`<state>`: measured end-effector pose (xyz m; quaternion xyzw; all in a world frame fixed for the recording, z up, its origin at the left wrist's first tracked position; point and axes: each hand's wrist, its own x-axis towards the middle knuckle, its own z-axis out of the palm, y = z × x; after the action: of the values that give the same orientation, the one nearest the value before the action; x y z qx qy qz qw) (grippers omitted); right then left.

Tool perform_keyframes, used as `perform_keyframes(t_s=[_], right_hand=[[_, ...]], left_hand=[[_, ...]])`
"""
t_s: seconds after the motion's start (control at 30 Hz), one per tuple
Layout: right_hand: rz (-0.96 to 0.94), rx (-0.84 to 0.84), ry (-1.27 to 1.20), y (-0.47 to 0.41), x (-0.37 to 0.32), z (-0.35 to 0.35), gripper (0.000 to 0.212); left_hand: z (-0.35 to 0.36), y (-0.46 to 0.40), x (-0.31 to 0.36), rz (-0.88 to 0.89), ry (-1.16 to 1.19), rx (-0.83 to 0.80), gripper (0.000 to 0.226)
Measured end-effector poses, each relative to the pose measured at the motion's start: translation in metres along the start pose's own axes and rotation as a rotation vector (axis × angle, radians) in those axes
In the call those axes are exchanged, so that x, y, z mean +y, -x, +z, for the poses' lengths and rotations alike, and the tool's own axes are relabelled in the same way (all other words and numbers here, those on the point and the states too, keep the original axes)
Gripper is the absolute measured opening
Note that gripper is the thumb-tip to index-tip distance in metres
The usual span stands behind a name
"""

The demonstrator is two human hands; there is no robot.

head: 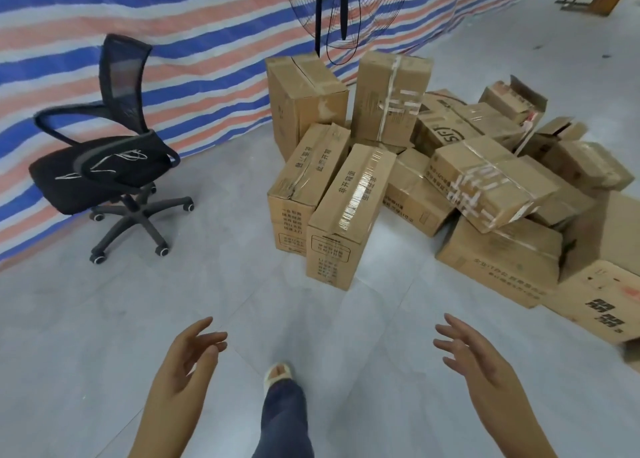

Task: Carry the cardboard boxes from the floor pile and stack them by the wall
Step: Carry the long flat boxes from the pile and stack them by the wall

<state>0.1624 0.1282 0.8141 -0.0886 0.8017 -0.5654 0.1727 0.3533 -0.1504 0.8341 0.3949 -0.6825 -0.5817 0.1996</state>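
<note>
A pile of several taped cardboard boxes (491,184) lies on the grey floor at centre right. Closest to me stands a long box (349,215) with printed characters, and a similar box (308,184) lies against its left side. Two tall boxes (304,101) stand upright at the back near the striped tarp wall (173,59). My left hand (188,357) and my right hand (474,357) are both held out low in front of me, fingers apart, holding nothing. Both are well short of the nearest box.
A black mesh office chair (110,160) on castors stands at the left by the tarp. A standing fan (343,7) rises behind the tall boxes. A flattened box (602,295) lies at the right. My foot in a sandal (278,374) is on the tiles below.
</note>
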Motion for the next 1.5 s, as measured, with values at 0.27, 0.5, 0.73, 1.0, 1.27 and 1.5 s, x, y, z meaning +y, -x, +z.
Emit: perform_keyframes(t_s=[0.27,0.5,0.73,1.0,1.27,1.5], right_hand=[[0.13,0.137,-0.037,-0.146,-0.002,0.055,0.031],[0.254,0.188,-0.022,-0.26,-0.019,0.083,0.028],[0.484,0.147,-0.086,-0.395,0.052,0.123,0.025],[0.747,0.053,0.0,-0.532,0.218,0.201,0.051],[0.83,-0.003,-0.238,-0.56,0.268,0.224,0.043],[0.853,0.122,-0.27,-0.555,0.208,0.181,0.049]], left_hand=[[0.044,-0.2,0.016,-0.029,-0.108,-0.162,0.021],[0.096,-0.364,0.037,-0.032,-0.242,-0.341,0.025],[0.196,-0.475,-0.041,-0.317,-0.252,-0.374,0.025],[0.32,-0.575,-0.199,-0.602,-0.291,-0.355,0.041],[0.358,-0.594,-0.242,-0.713,-0.262,-0.495,0.044],[0.368,-0.566,-0.174,-0.665,-0.219,-0.461,0.027]])
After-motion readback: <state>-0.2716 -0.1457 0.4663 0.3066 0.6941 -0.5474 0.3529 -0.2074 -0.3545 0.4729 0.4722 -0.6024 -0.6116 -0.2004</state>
